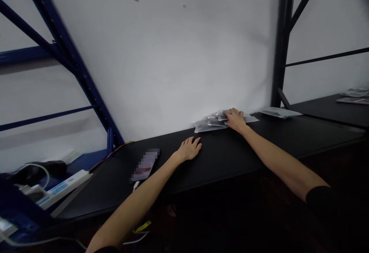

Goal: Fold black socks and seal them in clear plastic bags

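Observation:
My left hand (189,149) lies palm down on the black tabletop (213,164), its fingers spread and nothing in it. Farther right and close to the wall, my right hand (235,119) reaches over a loose pile of frosted plastic zip bags (210,124). Its fingers are bent around the upper bag of the pile; the fingertips are partly hidden. The bags lie overlapped and flat, with pale zip edges. A phone (145,164) with its screen lit rests left of my left hand, a white cable plug (136,186) at its near end.
Another frosted bag (279,112) lies right of the pile. A white power strip (65,187) and cables stand at the left, beside a blue rack frame (77,68). A dark post (281,45) rises behind the table at right. The white wall (178,61) borders the back edge.

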Tool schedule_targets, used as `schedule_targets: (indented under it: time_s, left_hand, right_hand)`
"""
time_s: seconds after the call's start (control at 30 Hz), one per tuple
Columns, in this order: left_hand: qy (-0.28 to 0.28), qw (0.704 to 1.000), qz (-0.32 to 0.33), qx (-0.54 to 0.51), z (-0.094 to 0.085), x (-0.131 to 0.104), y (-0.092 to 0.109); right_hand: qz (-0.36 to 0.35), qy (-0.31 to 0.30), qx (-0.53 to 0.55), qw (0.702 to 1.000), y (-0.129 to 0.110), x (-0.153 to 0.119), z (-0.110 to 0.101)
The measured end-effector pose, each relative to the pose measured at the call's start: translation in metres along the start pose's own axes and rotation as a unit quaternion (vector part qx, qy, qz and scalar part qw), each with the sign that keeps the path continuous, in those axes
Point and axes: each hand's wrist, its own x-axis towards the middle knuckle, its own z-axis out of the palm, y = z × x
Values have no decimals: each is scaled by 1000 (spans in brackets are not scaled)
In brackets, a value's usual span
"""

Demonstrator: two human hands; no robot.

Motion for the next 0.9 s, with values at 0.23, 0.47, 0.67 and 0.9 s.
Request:
schedule_targets:
  time_s: [0.23,0.47,0.67,0.9]
  left_hand:
    - [-4,1000,5,8,3,3,-3]
    - [83,996,43,-14,-8,2,1]
    - [340,929,124,-73,-39,-3,11]
    - [354,920,169,-21,-45,-9,14]
  right_hand:
    - [-36,6,9,999,4,6,-1]
    - [-28,57,40,997,10,12,-12]
    - [-168,93,84,978,-25,5,-39]
    - [-297,90,136,941,-93,-13,-65]
